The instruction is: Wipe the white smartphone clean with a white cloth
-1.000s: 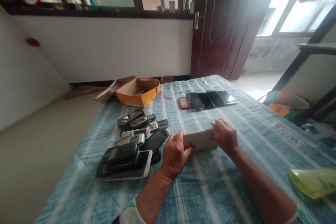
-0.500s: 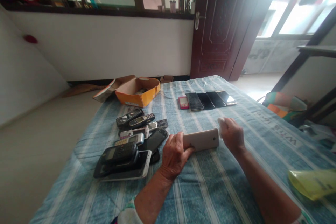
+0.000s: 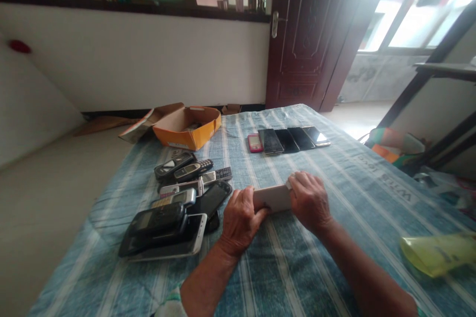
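My left hand (image 3: 240,218) is closed round the left end of a pale, gold-toned smartphone (image 3: 273,199), with its back facing me. My right hand (image 3: 309,200) is closed over the phone's right end and covers its camera corner. A bit of white tissue (image 3: 288,184) shows at the right fingertips; most of it is hidden under the hand. Just left of my left hand lies a pile of old mobile phones, among them a black slab phone (image 3: 211,199), a silver keypad phone (image 3: 174,198) and a large white-edged smartphone (image 3: 199,237).
An open orange cardboard box (image 3: 188,136) stands at the back left of the striped cloth (image 3: 297,267). Several dark smartphones (image 3: 271,141) lie in a row at the back, beside a small pink-edged device (image 3: 255,143). A yellow translucent pouch (image 3: 433,255) lies at right.
My right hand has moved left with the white tissue, from beside the phone onto its right end. My left hand keeps its hold. The whole view has shifted slightly.
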`<move>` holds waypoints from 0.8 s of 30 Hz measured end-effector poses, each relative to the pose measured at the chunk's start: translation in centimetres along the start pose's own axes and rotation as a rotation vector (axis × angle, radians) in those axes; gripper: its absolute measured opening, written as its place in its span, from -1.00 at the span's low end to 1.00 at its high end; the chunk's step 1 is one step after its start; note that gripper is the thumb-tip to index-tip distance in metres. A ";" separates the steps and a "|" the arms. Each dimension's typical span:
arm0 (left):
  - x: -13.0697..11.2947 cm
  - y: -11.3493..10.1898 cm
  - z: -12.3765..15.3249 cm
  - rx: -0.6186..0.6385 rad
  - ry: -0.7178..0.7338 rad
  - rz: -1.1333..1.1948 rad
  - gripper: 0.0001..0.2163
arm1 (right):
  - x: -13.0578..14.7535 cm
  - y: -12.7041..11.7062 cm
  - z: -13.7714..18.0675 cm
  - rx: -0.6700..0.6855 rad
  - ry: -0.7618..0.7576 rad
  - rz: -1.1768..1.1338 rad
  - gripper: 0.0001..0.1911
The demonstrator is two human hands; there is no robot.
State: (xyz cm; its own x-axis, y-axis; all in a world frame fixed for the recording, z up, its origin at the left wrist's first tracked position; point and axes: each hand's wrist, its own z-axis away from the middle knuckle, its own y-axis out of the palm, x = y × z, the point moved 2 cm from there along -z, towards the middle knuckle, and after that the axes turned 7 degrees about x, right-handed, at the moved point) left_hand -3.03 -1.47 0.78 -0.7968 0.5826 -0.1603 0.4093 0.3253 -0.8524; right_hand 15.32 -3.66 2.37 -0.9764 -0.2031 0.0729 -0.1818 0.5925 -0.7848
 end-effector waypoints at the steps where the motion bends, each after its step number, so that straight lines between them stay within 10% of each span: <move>1: 0.0 0.0 0.0 0.002 -0.003 0.002 -0.56 | 0.2 0.2 0.1 0.008 -0.008 0.000 -0.80; 14: -0.3 0.2 0.1 -0.039 0.003 0.008 -0.88 | 5.8 1.4 -0.6 0.022 -0.181 -0.235 -0.77; 24: -0.7 0.4 0.5 0.091 -0.035 0.035 -0.75 | 3.6 1.0 -0.7 0.126 -0.134 -0.246 -0.78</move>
State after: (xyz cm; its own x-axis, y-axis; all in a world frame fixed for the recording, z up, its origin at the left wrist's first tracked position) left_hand -2.52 -2.10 0.36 -0.7981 0.5660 -0.2068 0.3966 0.2350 -0.8874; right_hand 11.50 -3.25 2.33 -0.8794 -0.4346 0.1944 -0.3866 0.4132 -0.8245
